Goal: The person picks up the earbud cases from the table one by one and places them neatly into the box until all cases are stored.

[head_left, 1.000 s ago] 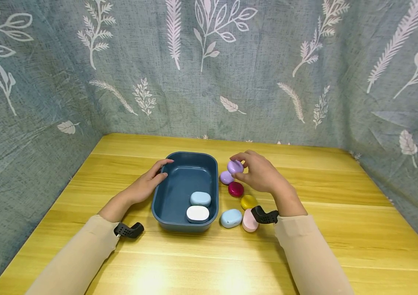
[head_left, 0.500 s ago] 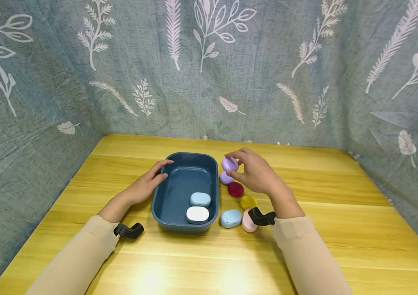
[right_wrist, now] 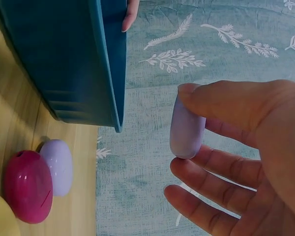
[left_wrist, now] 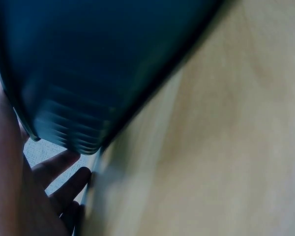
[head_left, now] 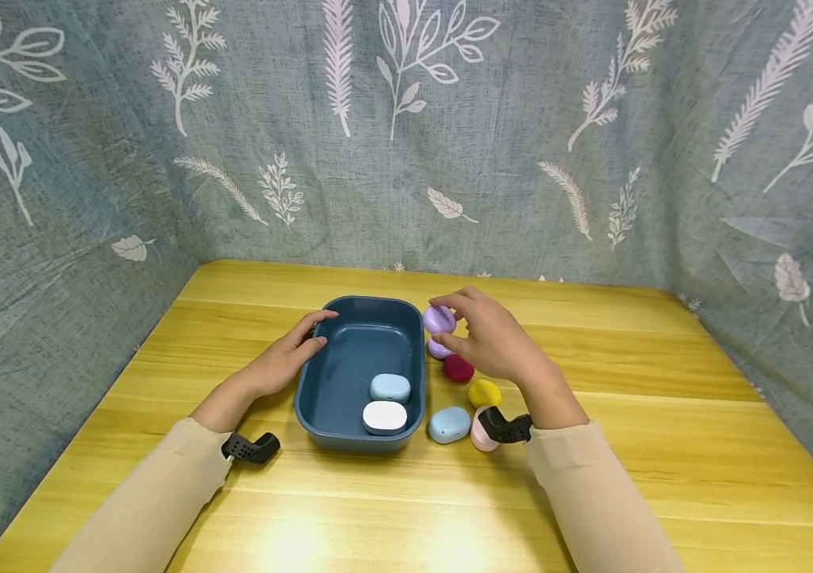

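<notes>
In the head view, my left hand (head_left: 284,354) holds the left wall of a dark blue box (head_left: 416,342), thumb and a fingertip over the rim. Its other fingers (left_wrist: 71,189) show outside the wall in the left wrist view. My right hand (head_left: 488,333) pinches a purple earbud case (right_wrist: 187,128) between thumb and fingers, raised off the table beside the box's right rim. A second purple case (head_left: 438,348) lies under it on the table, partly hidden. Inside the box, a light blue case (head_left: 390,387) and a white case (head_left: 385,417) lie at the near right.
Right of the box on the wooden table (head_left: 349,509) lie a magenta case (head_left: 459,368), a yellow case (head_left: 484,393), a light blue case (head_left: 449,425) and a pink case (head_left: 481,436), the last partly covered by the wrist camera. A patterned curtain (head_left: 406,199) surrounds the table.
My right hand has moved left with the purple earbud case, from right of the lying purple case to beside the box's rim. The left hand and box have stayed put.
</notes>
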`<state>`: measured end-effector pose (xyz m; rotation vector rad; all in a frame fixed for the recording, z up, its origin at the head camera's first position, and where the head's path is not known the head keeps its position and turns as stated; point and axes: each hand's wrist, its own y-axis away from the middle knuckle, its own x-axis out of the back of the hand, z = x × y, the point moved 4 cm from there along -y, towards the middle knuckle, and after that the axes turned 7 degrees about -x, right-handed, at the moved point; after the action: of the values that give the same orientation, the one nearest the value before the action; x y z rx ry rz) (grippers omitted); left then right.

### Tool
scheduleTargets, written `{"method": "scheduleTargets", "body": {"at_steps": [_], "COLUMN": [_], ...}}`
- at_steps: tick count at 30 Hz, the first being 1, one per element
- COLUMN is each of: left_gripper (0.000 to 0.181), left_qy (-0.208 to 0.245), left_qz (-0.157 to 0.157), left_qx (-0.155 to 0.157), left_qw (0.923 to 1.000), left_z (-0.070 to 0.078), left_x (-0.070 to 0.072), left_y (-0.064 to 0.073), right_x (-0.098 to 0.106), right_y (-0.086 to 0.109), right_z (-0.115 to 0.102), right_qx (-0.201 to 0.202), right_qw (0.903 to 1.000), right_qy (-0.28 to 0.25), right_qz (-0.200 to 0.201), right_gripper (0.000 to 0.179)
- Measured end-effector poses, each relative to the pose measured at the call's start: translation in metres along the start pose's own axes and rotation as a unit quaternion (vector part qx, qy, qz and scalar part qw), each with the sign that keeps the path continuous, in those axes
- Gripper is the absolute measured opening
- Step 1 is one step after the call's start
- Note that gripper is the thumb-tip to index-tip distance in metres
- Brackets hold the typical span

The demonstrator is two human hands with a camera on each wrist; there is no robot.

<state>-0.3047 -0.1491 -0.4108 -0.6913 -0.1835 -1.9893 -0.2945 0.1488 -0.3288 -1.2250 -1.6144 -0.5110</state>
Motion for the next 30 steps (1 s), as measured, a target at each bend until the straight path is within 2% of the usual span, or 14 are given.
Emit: {"method": "scheduleTargets", "body": {"at_steps": [5, 12, 14, 23, 30], "left_gripper": [0.046, 0.045, 0.044, 0.042, 0.044], "left_qy": [-0.005, 0.002, 0.000, -0.011, -0.011], "left_qz": [-0.001, 0.007, 0.009, 0.012, 0.010], "left_qx": [-0.002, -0.004, -0.008, -0.009, -0.012], "left_qw": [1.0000, 1.0000, 0.9999, 0.9998, 0.9998], "left_z": [-0.001, -0.032, -0.036, -0.038, -0.037], "left_x": [0.000, -0.003, -0.004, -0.003, -0.004], "left_y": [0.000, -0.008, -0.009, -0.009, -0.009], "right_x": [-0.001, -0.002, -0.002, -0.005, -0.009], "right_y": [0.000, 0.001, 0.001, 0.001, 0.002], "right_z": [-0.004, -0.011, -0.013, -0.021, -0.024], "right_qx": [0.007, 0.029, 0.036, 0.055, 0.054], "right_qw": [1.0000, 0.9995, 0.9992, 0.9983, 0.9982], "right_qy": [0.004, 0.009, 0.014, 0.018, 0.026], "right_qz": [0.000, 0.005, 0.008, 0.008, 0.005], "right_gripper": [0.045, 0.044, 0.045, 0.040, 0.041]}}
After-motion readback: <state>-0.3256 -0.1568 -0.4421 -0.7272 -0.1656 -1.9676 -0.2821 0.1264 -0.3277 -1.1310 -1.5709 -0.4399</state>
